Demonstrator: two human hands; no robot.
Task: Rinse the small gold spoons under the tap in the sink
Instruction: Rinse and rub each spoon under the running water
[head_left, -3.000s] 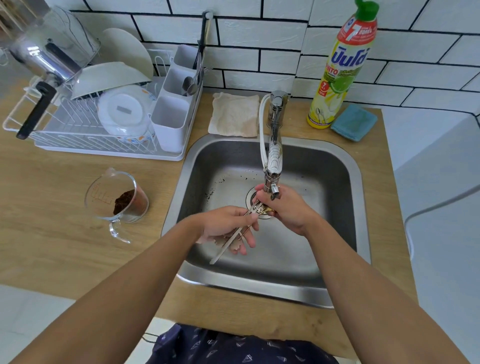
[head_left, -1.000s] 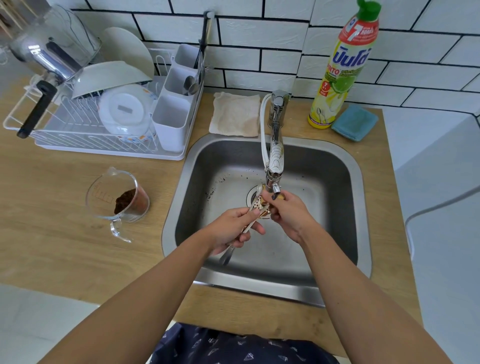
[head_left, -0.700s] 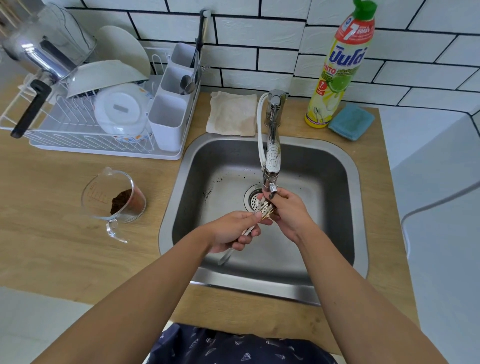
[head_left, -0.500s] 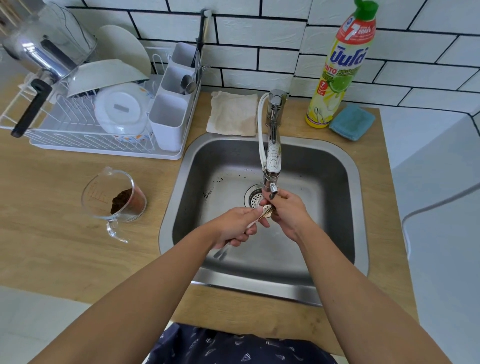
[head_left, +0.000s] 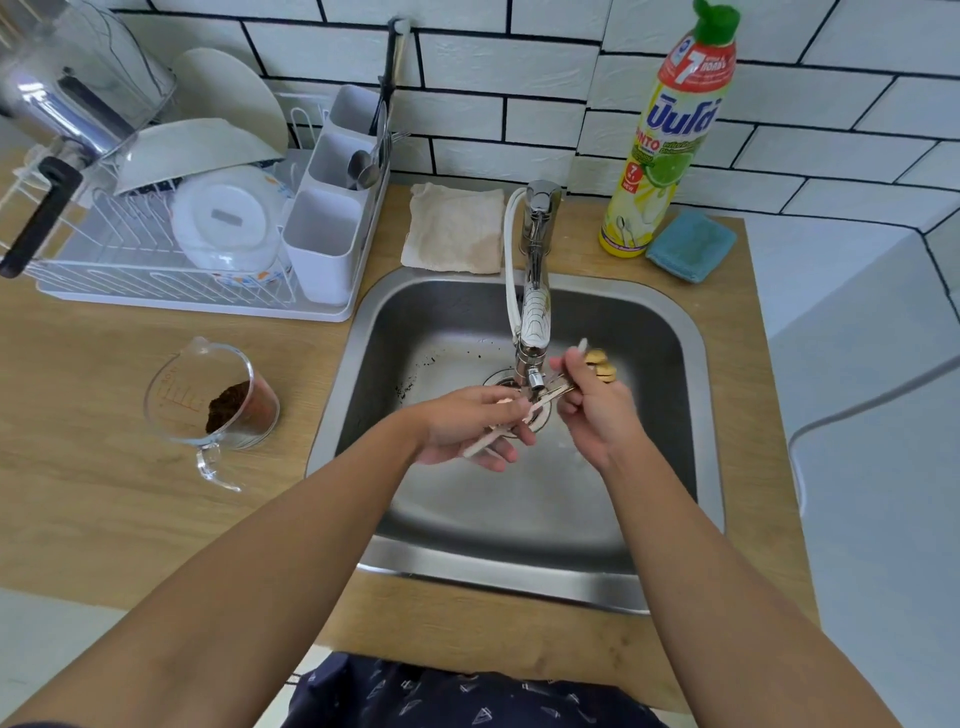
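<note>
Wood worktop (head_left: 119, 519) carries a steel sink (head_left: 524, 577) set into it, tap (head_left: 535, 312) reaching out over the drain. Both forearms come in from the bottom edge and converge over the middle of the basin, just under the spout. Right hand (head_left: 597, 410): grip closed, fingers curled round a bunch of small gold spoons (head_left: 600, 364), bowls fanned up and to the right past the fingers, handles running down-left toward the other hand; wrist bent, back of the hand toward the camera. Left hand (head_left: 467, 426): grip partly closed, thumb and fingers pinched on a pale utensil handle (head_left: 483, 444) that slants from the spout end down-left across the palm; palm turned half up, fingertips just below the tap nozzle. The two hands sit just beside each other, the handle ends crossing between them; motion blur there, so cannot tell how many spoons or exactly which hand has which handle. Cannot tell whether water is running. Left of the sink: white dish rack (head_left: 171, 280) with plates, a bowl and a cutlery caddy, then a glass measuring jug (head_left: 208, 400) holding dark grounds nearer the front. Behind the sink: beige cloth (head_left: 454, 228), dish soap bottle (head_left: 660, 156), blue sponge (head_left: 691, 244) touching the bottle's base.
</note>
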